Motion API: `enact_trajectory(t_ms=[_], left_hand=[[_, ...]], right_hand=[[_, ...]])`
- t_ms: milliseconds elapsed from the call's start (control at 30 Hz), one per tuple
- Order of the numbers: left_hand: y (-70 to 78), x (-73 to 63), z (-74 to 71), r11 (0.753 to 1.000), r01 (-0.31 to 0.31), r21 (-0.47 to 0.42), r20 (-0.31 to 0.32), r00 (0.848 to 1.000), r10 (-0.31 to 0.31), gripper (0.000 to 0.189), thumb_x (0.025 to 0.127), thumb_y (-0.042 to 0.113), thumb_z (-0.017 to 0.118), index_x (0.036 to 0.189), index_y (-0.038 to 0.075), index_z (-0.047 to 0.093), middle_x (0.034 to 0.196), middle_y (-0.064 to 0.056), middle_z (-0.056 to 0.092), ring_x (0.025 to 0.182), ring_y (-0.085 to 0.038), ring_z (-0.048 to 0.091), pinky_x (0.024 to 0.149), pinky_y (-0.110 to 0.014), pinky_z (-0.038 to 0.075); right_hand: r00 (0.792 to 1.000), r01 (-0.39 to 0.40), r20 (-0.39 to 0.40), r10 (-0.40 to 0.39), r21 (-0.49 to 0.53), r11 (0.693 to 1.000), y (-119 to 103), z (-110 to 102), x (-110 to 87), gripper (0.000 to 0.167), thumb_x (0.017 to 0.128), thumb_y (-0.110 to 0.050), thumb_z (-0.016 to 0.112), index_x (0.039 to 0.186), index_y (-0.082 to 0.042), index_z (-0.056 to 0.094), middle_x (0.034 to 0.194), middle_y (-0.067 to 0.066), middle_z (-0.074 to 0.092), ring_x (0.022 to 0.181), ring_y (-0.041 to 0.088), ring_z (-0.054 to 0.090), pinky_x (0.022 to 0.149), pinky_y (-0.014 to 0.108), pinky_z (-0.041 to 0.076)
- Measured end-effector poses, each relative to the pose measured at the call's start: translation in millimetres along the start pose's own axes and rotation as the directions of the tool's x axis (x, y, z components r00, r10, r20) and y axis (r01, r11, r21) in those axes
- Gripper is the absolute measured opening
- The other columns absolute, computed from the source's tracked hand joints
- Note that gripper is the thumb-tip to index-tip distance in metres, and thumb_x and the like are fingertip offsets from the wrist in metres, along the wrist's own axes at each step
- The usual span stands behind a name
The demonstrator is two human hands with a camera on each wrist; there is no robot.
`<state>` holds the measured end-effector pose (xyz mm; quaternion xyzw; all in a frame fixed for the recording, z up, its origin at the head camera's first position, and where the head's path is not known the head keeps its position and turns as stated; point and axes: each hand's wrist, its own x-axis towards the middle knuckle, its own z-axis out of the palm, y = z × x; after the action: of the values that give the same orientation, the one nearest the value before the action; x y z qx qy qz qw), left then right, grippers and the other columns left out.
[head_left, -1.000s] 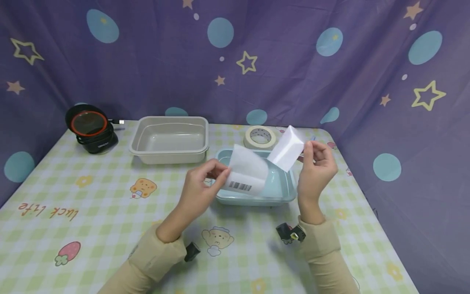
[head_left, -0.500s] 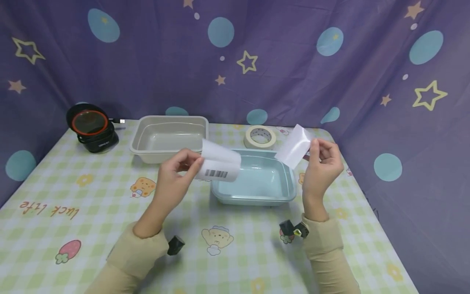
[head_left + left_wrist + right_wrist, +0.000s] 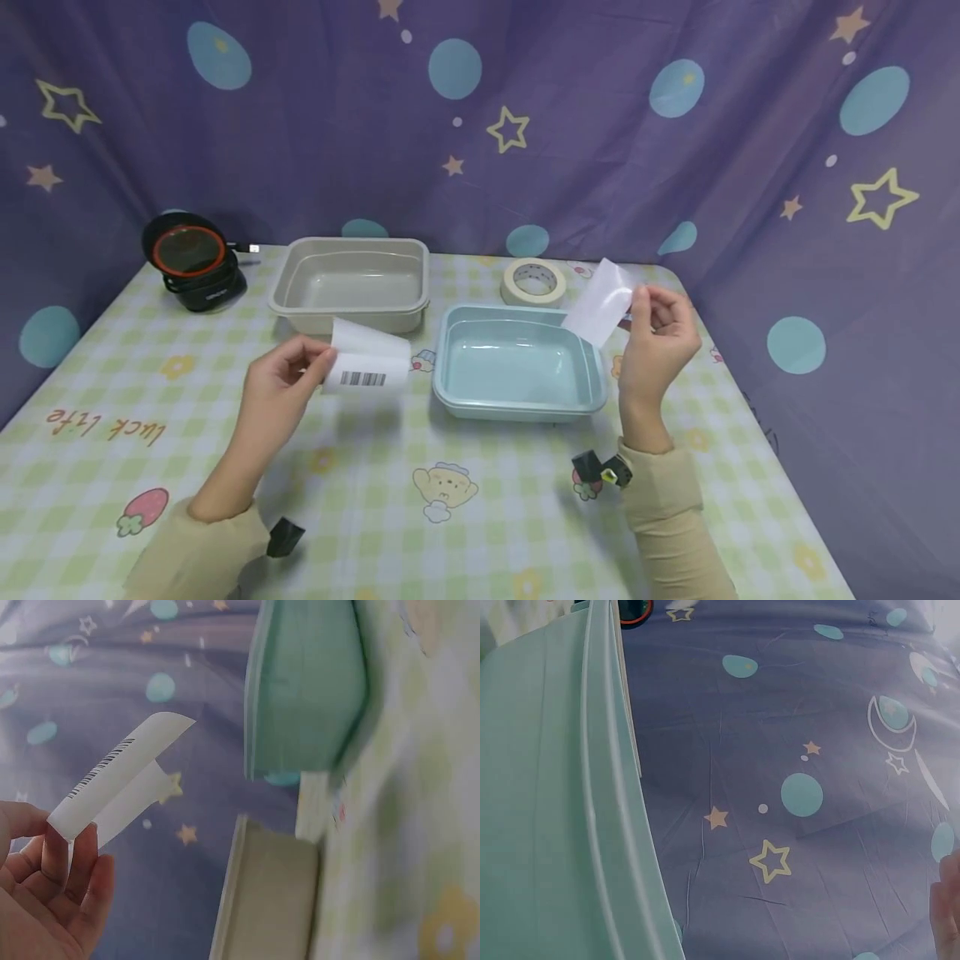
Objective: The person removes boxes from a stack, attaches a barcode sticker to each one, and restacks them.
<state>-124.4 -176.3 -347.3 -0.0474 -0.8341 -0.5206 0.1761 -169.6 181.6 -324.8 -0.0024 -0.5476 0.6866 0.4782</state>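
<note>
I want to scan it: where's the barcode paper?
In the head view's left half, the barcode paper is pinched by the left hand, left of the blue container.

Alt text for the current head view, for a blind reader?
A person's left hand pinches a barcoded white paper and the right hand a glossy white sheet, above a checked tablecloth. A pale blue tub sits between the hands; farther back are a gray tub, a tape roll and a black item.

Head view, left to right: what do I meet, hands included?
Black device with an orange ring, left hand, barcoded paper, pale blue tub, glossy white sheet, right hand.
</note>
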Motion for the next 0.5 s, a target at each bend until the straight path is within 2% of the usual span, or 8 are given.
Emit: enact_trajectory(t_ms=[200,300,400,500], left_hand=[[-20.4,-0.2,-17.6,0.996,0.063,0.064,-0.014,0.998,-0.063,0.018,0.095,0.014,0.061,0.095,-0.004,0.065,0.071,0.023,0.055,0.063,0.004,0.052,0.053,-0.013,0.047],[-34.6,2.9,-25.6,0.989,0.116,0.088,-0.004,0.993,-0.116,0.022,0.097,0.016,0.059,0.097,-0.005,0.064,0.071,0.024,0.055,0.063,0.004,0.052,0.053,-0.013,0.048],[-49.7,6.6,-32.8,0.973,0.185,0.140,0.020,0.982,-0.190,0.025,0.098,0.018,0.056,0.101,-0.006,0.063,0.072,0.021,0.056,0.063,0.003,0.052,0.055,-0.012,0.048],[-64.6,10.3,-37.0,0.945,0.255,0.203,0.049,0.962,-0.270,0.028,0.100,0.019,0.053,0.105,-0.007,0.063,0.076,0.010,0.060,0.063,0.003,0.051,0.056,-0.013,0.049]], right_hand=[[1.000,0.005,0.019,-0.005,-0.006,1.000,1.9,0.3,-0.9,0.004,0.087,-0.005,0.069,0.085,-0.002,0.067,0.069,-0.002,0.069,0.056,0.007,0.062,0.052,0.018,0.055],[1.000,-0.001,0.023,0.001,-0.004,1.000,1.4,0.0,-1.0,0.003,0.087,-0.004,0.069,0.084,-0.002,0.067,0.068,-0.002,0.069,0.056,0.007,0.062,0.052,0.018,0.055],[1.000,-0.007,0.027,0.007,-0.007,1.000,0.4,0.4,-1.1,0.004,0.087,-0.002,0.068,0.083,-0.004,0.067,0.068,-0.002,0.068,0.055,0.006,0.062,0.052,0.018,0.055],[1.000,-0.006,0.029,0.007,-0.015,1.000,-0.5,0.5,-0.9,0.004,0.087,-0.002,0.068,0.083,-0.004,0.067,0.067,-0.003,0.068,0.055,0.006,0.061,0.051,0.018,0.054]])
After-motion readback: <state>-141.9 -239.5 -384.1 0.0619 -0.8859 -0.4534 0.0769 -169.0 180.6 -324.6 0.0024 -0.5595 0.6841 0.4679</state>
